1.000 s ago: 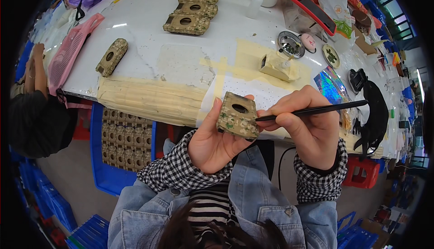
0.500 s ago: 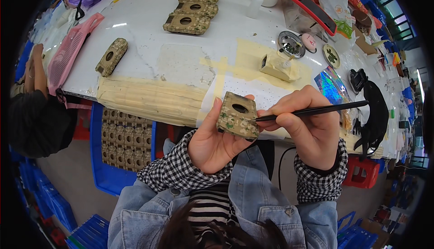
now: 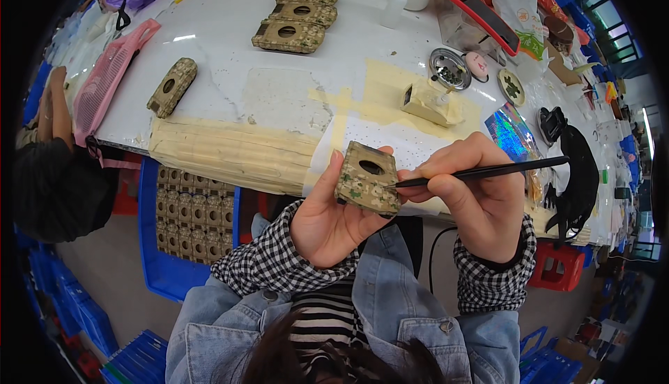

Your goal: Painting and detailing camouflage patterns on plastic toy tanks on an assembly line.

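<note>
My left hand (image 3: 324,227) is closed around the sides of a camouflage model tank hull (image 3: 357,187), with fingers beneath it. The hull's top, with a dark oval opening, faces up. My right hand (image 3: 484,203) pinches a slim black pointed tool (image 3: 519,167); whether it is tweezers or a brush I cannot tell. Its tip meets the hull's top near the right edge, below the opening. Beneath the hands, white sheet (image 3: 366,134) with small dark specks lies at the table's edge.
Several matching hulls (image 3: 289,35) stand in a row at the back; a single hull (image 3: 172,88) lies left. A blue crate (image 3: 148,244) below holds more. To the right are a taped block (image 3: 428,103), a metal dish (image 3: 446,53) and a red-cased phone (image 3: 481,14). Another person's arm (image 3: 59,109) shows far left.
Almost nothing differs. The hull and both hands have shifted very slightly to the right, with the tool's tip still at the hull.
</note>
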Demonstrator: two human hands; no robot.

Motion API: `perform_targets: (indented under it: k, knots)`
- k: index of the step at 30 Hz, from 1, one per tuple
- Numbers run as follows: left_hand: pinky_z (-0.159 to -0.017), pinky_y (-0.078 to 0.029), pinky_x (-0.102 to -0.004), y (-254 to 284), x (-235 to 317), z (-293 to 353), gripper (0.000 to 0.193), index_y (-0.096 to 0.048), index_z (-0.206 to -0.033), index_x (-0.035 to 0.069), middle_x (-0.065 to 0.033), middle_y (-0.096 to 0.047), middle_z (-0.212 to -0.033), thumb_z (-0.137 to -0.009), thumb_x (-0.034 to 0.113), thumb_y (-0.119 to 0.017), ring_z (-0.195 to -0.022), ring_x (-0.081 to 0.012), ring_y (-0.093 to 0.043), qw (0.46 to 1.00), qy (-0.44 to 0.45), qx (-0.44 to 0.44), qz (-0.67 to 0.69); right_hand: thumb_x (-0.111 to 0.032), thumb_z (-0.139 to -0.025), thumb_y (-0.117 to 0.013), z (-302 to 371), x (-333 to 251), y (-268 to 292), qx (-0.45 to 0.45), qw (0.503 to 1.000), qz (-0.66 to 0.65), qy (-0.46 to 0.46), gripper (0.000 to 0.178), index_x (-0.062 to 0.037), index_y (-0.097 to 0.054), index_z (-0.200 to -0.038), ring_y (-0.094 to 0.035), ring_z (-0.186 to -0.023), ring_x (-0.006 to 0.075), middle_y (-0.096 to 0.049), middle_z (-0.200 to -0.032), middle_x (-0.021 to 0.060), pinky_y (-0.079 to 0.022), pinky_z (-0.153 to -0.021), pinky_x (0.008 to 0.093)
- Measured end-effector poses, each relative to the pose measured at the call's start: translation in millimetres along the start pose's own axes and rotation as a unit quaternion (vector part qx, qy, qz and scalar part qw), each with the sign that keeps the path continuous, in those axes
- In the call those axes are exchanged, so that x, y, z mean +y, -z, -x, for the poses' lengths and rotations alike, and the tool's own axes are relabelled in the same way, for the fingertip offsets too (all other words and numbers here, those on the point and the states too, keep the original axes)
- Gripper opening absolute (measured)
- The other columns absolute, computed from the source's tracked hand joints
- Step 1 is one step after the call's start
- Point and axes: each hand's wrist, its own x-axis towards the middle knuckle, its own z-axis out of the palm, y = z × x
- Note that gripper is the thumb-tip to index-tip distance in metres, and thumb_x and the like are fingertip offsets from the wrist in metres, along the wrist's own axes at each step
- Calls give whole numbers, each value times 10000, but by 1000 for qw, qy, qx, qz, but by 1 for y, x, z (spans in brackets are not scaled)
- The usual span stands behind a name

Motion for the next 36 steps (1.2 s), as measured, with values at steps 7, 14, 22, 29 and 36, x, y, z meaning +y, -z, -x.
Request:
perform_targets:
  k: [7, 14, 22, 29, 36]
  knots:
    - [-1080, -351, -400, 4, 3, 0, 598, -159, -1405, -2, -161, -251, -1442, -984, 422, -194, -1270, -306, -384, 998, 11, -3, -54, -46, -863, -609, 0, -1, 0, 3, 1000, 9, -8, 112, 51, -565, -896, -637, -761, 133, -611, -829, 85, -521, -672, 224]
    - [-1081, -351, -395, 2, 1, -1, 597, -161, -1404, -2, -160, -261, -1439, -984, 421, -193, -1268, -288, -391, 1000, 1, -11, -9, -37, -859, -610, -1, -1, -1, 6, 1000, 15, 5, 107, 54, -568, -894, -643, -757, 138, -614, -822, 85, -521, -667, 224]
    - [-1090, -336, -396, 2, 1, -1, 602, -156, -1405, -6, -164, -266, -1437, -984, 423, -190, -1265, -300, -392, 1000, 12, -26, 2, -44, -863, -608, 0, 1, -1, 10, 1000, 4, 5, 116, 52, -558, -903, -646, -762, 140, -616, -827, 93, -523, -669, 225]
    - [-1091, -331, -398, 5, 2, -1, 613, -147, -1404, -19, -184, -262, -1434, -984, 425, -190, -1264, -326, -385, 1000, 4, -13, -9, -46, -870, -599, 0, 3, -1, 10, 1000, 7, 3, 111, 50, -554, -901, -648, -765, 143, -620, -831, 95, -524, -673, 228]
    - [-1082, -348, -394, 3, 0, -1, 613, -157, -1401, -18, -182, -271, -1428, -983, 429, -188, -1254, -305, -404, 1000, 1, -13, 2, -52, -881, -571, 0, 1, 1, -8, 1000, 19, 2, 129, 59, -513, -908, -655, -779, 197, -616, -855, 151, -550, -687, 273]
